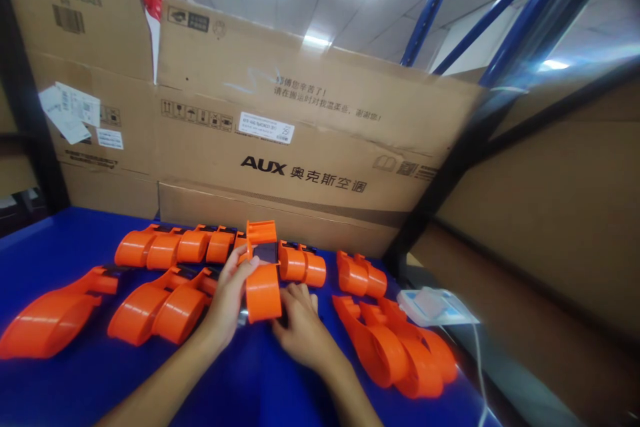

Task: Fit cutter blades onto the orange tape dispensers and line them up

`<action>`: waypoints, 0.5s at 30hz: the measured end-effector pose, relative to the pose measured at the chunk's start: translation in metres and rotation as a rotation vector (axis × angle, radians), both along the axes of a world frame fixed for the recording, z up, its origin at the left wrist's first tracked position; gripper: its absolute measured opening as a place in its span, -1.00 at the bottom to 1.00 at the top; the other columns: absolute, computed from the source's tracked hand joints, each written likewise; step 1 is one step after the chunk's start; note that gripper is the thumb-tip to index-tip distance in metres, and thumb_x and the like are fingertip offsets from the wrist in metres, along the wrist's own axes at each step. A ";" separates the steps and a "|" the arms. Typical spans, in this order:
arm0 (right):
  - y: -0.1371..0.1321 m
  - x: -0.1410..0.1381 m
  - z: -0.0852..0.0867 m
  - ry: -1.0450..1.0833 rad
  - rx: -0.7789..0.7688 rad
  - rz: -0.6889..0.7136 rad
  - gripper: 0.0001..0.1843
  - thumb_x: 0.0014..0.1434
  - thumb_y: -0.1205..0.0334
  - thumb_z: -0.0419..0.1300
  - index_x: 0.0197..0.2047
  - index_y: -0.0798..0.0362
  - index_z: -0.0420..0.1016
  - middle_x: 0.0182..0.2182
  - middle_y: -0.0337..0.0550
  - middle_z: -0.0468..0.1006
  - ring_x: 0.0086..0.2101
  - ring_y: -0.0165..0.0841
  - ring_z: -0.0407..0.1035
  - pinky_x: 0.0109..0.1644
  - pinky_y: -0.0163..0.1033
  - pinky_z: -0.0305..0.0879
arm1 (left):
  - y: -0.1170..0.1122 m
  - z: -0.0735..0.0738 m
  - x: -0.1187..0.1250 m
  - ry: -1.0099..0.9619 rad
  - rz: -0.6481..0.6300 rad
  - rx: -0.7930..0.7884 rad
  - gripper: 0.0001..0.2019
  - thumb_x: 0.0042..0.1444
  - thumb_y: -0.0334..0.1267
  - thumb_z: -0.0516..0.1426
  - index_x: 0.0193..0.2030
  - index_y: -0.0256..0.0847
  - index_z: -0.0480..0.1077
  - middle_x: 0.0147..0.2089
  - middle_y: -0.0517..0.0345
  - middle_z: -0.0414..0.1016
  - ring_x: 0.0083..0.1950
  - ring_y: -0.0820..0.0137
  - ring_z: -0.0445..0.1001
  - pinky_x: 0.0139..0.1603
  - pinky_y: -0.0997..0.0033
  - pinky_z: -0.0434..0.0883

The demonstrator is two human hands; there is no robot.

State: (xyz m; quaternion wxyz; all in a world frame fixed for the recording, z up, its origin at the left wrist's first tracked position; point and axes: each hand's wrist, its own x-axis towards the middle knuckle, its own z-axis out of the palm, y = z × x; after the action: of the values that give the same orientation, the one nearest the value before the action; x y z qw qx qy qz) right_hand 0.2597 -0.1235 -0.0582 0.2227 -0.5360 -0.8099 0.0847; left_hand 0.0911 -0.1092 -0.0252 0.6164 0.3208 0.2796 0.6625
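Note:
My left hand point(230, 293) is closed on an orange plastic tape dispenser point(264, 292), held upright over the blue table with its round ring downward. A dark plate point(266, 252) sits across its middle, under my left thumb. My right hand point(303, 323) is at the ring's lower right, its fingers curled. What they grip, if anything, is hidden, though a dark bit shows beside them. A small silvery piece point(243, 317) peeks out left of the ring. Behind my hands stands a row of similar orange dispensers point(193, 245) with dark parts at their tops.
More orange dispensers lie at the left point(50, 320) and the right point(425, 363) of the blue table point(250, 387). Cardboard sheets point(310, 140) wall off the back. At the right edge are a rack post point(435, 193) and a white-and-blue box point(437, 307) with a white cable.

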 end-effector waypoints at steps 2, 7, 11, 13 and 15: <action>0.001 0.001 0.000 0.047 -0.002 0.005 -0.77 0.13 0.37 0.22 -0.12 -0.02 0.49 -0.18 -0.12 0.51 -0.09 -0.16 0.31 -0.02 -0.16 0.13 | 0.000 0.001 0.000 0.010 -0.003 -0.005 -0.55 0.01 -0.09 0.34 0.00 -0.18 0.38 -0.32 0.19 0.57 -0.46 0.45 0.47 -0.46 0.54 0.35; 0.006 0.006 0.003 0.249 0.039 -0.005 -0.89 0.18 0.36 0.20 -0.22 -0.01 0.49 -0.30 -0.17 0.57 -0.22 -0.23 0.43 -0.12 -0.20 0.23 | 0.001 -0.002 0.000 0.009 -0.009 -0.014 -0.60 -0.03 -0.04 0.35 -0.13 -0.17 0.38 -0.36 0.19 0.57 -0.41 0.40 0.51 -0.34 0.47 0.42; 0.010 0.014 0.009 0.576 0.159 -0.080 -0.84 0.26 0.21 0.21 -0.09 -0.01 0.50 -0.28 -0.15 0.63 -0.28 -0.25 0.50 -0.16 -0.20 0.33 | 0.004 -0.006 -0.001 0.088 -0.009 -0.003 -0.65 0.00 0.04 0.31 -0.28 -0.18 0.39 -0.51 0.25 0.47 -0.49 0.44 0.44 -0.40 0.51 0.37; 0.010 0.018 0.013 0.762 0.215 -0.115 -0.77 0.24 0.13 0.25 -0.05 0.01 0.50 -0.27 -0.13 0.65 -0.26 -0.24 0.52 -0.15 -0.19 0.37 | 0.006 -0.010 -0.002 0.129 -0.041 0.001 -0.65 0.00 0.05 0.30 -0.28 -0.17 0.40 -0.54 0.28 0.44 -0.52 0.45 0.40 -0.43 0.51 0.35; 0.009 0.020 0.018 0.941 0.242 -0.129 -0.72 0.21 0.10 0.30 -0.05 0.02 0.52 -0.26 -0.11 0.67 -0.26 -0.24 0.54 -0.14 -0.18 0.42 | 0.007 -0.014 -0.001 0.160 -0.084 -0.002 -0.64 -0.01 0.05 0.30 -0.24 -0.17 0.41 -0.54 0.27 0.44 -0.52 0.43 0.40 -0.42 0.49 0.35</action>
State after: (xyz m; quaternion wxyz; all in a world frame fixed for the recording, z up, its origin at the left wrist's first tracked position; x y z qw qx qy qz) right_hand 0.2798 -0.1143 -0.0403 0.6298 -0.4589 -0.5909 0.2091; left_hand 0.0904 -0.1021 -0.0397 0.6197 0.3836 0.3147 0.6081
